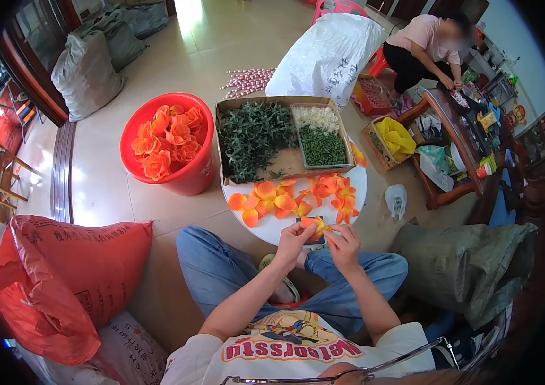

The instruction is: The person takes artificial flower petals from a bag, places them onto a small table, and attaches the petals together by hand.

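Over the near edge of a round white table, my left hand pinches an orange-and-yellow artificial flower petal piece. The fingers of my right hand close on the same piece from the other side. Loose orange petals lie spread on the table just beyond my hands. Behind them sits a cardboard box holding dark green artificial leaves. A clear plastic tray in the box's right side holds small green pieces and whitish pieces.
A red bucket of orange artificial flowers stands left of the table. Large red and dark green sacks flank my legs. Past the table lies a white sack. Another person sits working at the back right.
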`<state>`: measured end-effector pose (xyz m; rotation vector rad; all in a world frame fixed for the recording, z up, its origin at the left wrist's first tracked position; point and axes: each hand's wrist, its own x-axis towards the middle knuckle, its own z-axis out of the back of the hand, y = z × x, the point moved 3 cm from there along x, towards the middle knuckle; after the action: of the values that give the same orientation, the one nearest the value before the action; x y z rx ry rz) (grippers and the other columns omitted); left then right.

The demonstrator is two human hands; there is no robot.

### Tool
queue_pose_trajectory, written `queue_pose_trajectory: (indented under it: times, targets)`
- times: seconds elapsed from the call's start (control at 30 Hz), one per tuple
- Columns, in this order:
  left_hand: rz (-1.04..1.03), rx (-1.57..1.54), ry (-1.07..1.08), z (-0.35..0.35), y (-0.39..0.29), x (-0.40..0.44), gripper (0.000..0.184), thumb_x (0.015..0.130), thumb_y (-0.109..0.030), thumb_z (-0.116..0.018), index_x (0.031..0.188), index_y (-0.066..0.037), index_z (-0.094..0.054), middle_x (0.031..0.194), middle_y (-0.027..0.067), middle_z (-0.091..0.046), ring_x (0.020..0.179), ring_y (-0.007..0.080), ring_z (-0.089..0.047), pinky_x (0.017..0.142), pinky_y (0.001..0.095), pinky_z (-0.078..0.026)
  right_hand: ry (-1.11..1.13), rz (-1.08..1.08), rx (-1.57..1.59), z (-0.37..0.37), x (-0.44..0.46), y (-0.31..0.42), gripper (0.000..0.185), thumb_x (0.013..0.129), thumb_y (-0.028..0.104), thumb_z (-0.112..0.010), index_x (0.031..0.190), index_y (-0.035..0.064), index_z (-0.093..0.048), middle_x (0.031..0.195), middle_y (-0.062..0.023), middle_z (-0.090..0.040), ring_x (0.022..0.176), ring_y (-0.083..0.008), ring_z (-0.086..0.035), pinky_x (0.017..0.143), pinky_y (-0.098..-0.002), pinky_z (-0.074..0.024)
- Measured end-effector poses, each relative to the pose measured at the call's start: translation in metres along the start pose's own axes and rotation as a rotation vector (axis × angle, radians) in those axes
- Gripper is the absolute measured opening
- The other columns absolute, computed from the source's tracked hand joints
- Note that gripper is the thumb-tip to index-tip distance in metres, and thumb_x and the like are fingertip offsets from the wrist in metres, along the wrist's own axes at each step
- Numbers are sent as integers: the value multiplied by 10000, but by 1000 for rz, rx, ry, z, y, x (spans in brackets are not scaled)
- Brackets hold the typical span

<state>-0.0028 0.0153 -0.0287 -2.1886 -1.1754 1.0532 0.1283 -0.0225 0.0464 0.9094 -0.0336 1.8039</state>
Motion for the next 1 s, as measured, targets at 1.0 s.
queue_pose_trajectory:
  times: [1.0]
  targets:
    - [-588,564,-278,3,-25,-13,256,769,-77,-726,1009,-37,-647,994,50,-636,950,164,-568,783,296,-469,-83,-251,238,13,1,-7,234,755,94,-624,981,35,-633,1095,-121,-583,993,-301,-519,893,-408,-408]
